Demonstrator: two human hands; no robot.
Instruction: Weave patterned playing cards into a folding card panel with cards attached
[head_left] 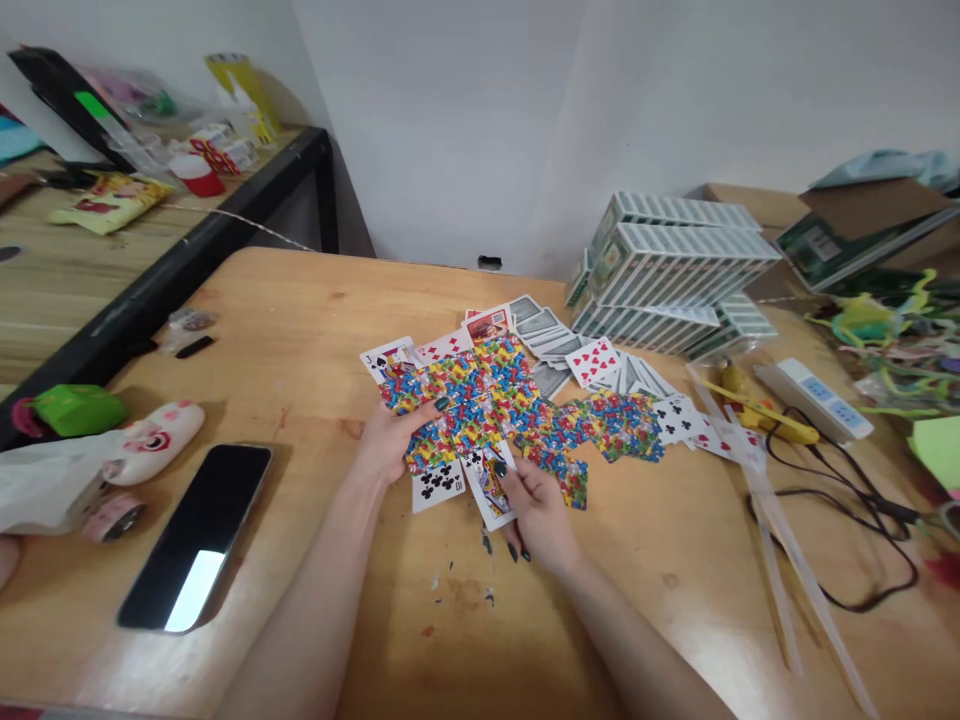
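My left hand [386, 440] is closed on the left edge of a colourful patterned sheet [457, 400], thumb on top and the other fingers hidden. Between the thumb and fingers of my right hand [541, 505] is a picture playing card [489, 488], its upper end against the sheet's lower edge. Beside it a ten of clubs [437, 487] sticks out from under the sheet. A jack of spades [386, 357] and a diamond card [444, 347] show along the top edge. More pieces with the same pattern [626, 425] lie to the right.
Face-down cards [544, 335] and a heart card [594, 362] are spread behind. Striped boxes [675, 260] are stacked at the back right. A phone [199, 540] lies left; a power strip [817, 398], dark cable [892, 500] and clear strips [795, 560] lie right.
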